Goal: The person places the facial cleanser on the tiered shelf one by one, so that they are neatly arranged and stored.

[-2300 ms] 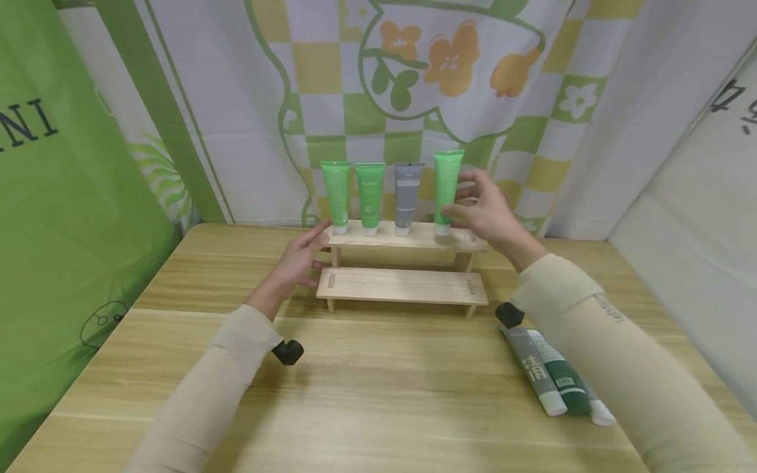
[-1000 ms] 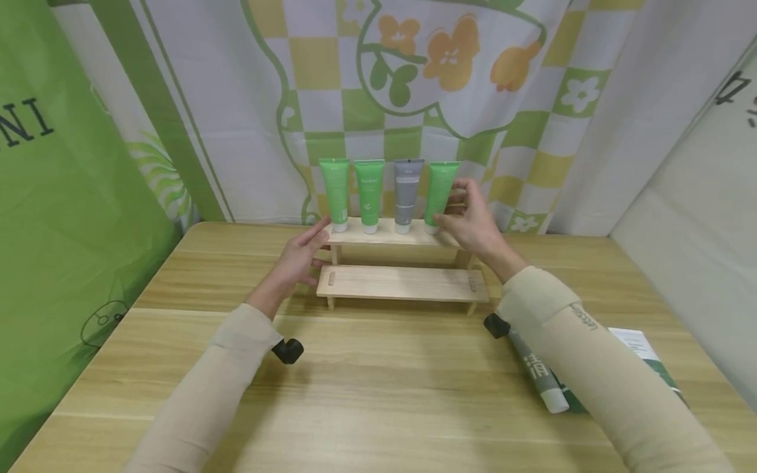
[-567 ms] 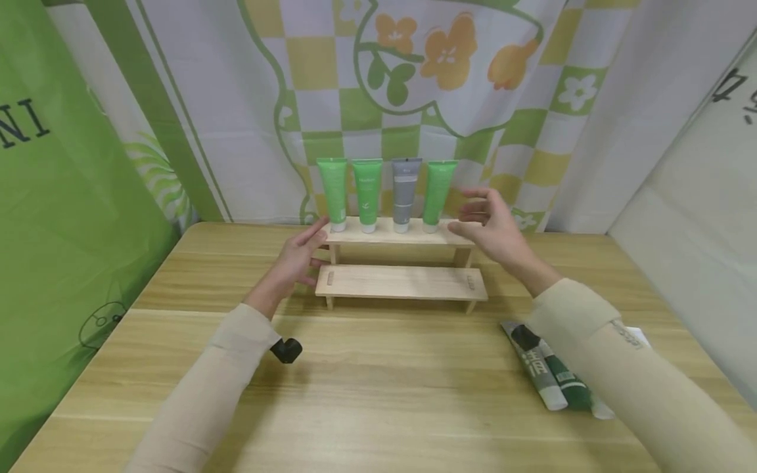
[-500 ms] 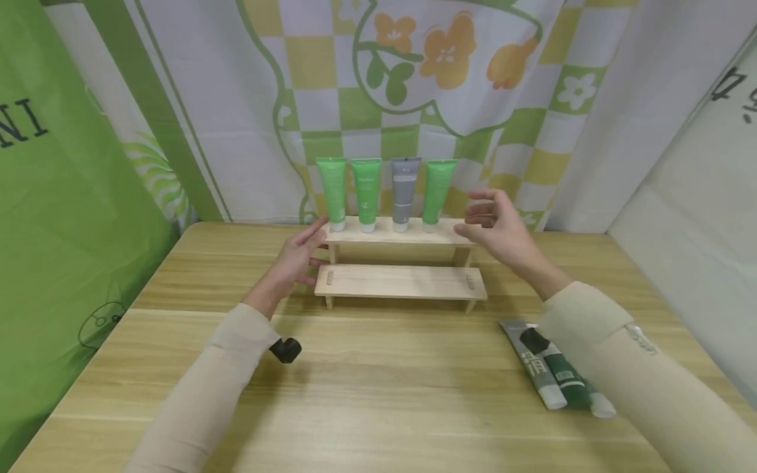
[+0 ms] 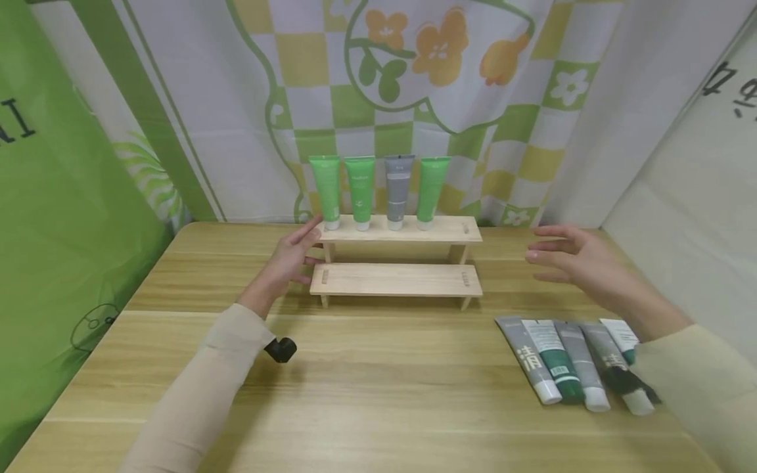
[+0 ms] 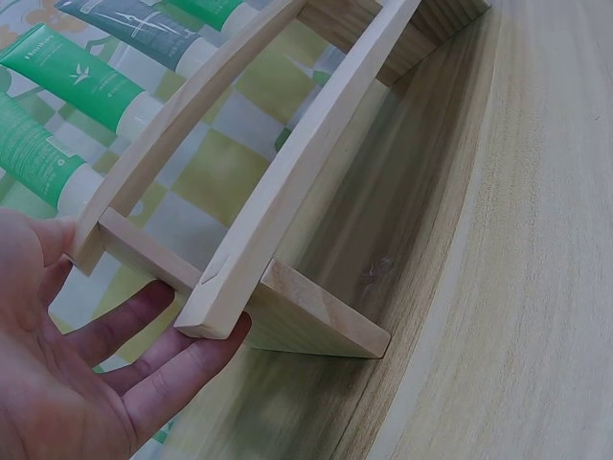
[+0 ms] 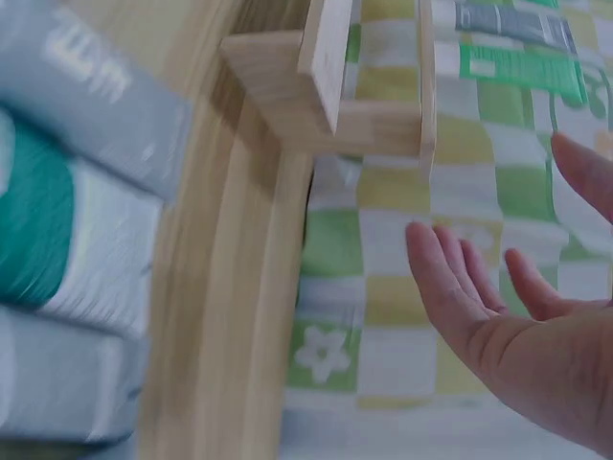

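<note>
My left hand (image 5: 286, 259) holds the pale wooden two-tier rack (image 5: 396, 279) by its left end. My right hand (image 5: 582, 263) has thumb and fingers parted, right of the rack, beyond lying grey and dark-green plastic tubes (image 5: 552, 355). Three bright-green plastic tubes (image 5: 361, 187) and one slate-grey plastic tube (image 5: 398, 187) stand caps down on the far, upper shelf (image 5: 452, 228).

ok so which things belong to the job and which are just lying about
Job, it seems:
wooden stand, left fingers touching it
three green tubes and one grey tube standing on its top tier
probably, tubes lying on the table

Just around:
patterned curtain
green cloth
</note>
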`<act>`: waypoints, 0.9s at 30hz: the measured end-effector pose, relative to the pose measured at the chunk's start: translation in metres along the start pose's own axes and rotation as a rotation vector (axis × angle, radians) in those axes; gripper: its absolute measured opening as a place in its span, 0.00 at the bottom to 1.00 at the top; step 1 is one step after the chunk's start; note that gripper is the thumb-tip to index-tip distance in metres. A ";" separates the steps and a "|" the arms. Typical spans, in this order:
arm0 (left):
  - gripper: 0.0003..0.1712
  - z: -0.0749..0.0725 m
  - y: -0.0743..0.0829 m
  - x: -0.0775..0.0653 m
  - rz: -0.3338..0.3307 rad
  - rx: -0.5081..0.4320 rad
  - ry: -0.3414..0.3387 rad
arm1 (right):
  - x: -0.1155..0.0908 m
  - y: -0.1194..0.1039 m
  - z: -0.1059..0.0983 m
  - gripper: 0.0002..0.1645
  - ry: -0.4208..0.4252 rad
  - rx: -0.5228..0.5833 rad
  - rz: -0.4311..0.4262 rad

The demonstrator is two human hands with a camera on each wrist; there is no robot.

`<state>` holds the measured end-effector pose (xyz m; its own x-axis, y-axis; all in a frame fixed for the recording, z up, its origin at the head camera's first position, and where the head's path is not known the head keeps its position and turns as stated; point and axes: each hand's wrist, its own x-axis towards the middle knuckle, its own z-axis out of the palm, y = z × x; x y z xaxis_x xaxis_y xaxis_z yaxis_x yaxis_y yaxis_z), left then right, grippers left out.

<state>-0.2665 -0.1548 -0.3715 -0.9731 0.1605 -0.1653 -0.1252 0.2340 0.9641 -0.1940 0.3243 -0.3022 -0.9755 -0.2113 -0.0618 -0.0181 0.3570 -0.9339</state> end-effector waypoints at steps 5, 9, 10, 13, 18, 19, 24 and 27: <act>0.30 -0.001 0.001 -0.002 0.003 -0.008 0.005 | -0.018 0.026 -0.026 0.23 -0.039 0.079 0.027; 0.30 -0.001 0.002 -0.003 0.000 -0.006 0.005 | -0.035 0.045 -0.045 0.29 -0.081 -0.035 0.059; 0.30 -0.001 0.002 -0.003 0.000 -0.005 0.005 | -0.039 0.050 -0.050 0.31 -0.090 -0.057 0.069; 0.30 -0.001 0.002 -0.003 -0.001 -0.004 0.002 | -0.051 0.065 -0.065 0.34 -0.105 -0.065 0.103; 0.31 -0.002 0.001 -0.003 0.004 0.001 -0.006 | -0.070 0.090 -0.091 0.23 -0.123 -0.016 0.158; 0.31 -0.002 0.001 -0.003 0.006 0.002 -0.007 | -0.073 0.095 -0.096 0.22 -0.129 0.001 0.171; 0.31 -0.002 0.001 -0.003 0.004 0.004 -0.002 | -0.084 0.115 -0.120 0.22 -0.136 0.043 0.298; 0.31 -0.001 0.001 -0.002 0.004 0.003 0.004 | -0.087 0.124 -0.130 0.21 -0.114 -0.034 0.398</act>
<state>-0.2645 -0.1560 -0.3697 -0.9744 0.1576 -0.1607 -0.1209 0.2359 0.9642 -0.1400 0.5052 -0.3667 -0.8771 -0.1492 -0.4565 0.3469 0.4603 -0.8172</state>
